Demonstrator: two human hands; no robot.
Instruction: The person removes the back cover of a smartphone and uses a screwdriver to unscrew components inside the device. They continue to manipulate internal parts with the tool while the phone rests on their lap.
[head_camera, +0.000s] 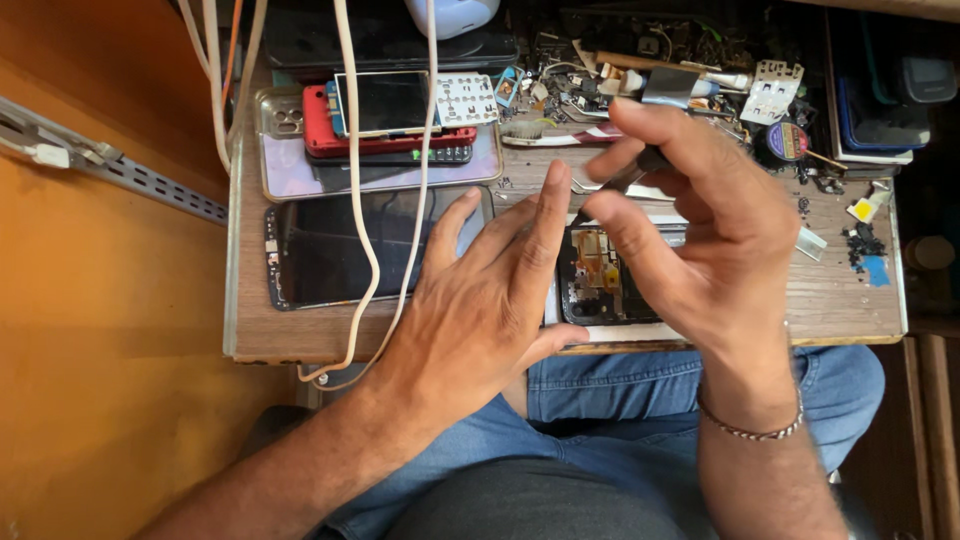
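Warm, fairly bright light falls across the wooden work table (840, 300), strongest along its right edge and front edge; the orange wall (110, 330) on the left glows evenly; the back edge of the table lies dim, its clutter sunk in shadow. The dark phone screen (330, 250) near the left edge carries a soft grey sheen; the left hand (480, 300) and right hand (700, 230) are slightly soft from motion; the table's edges bow slightly, as through a wide lens; the lap at the bottom is dim.
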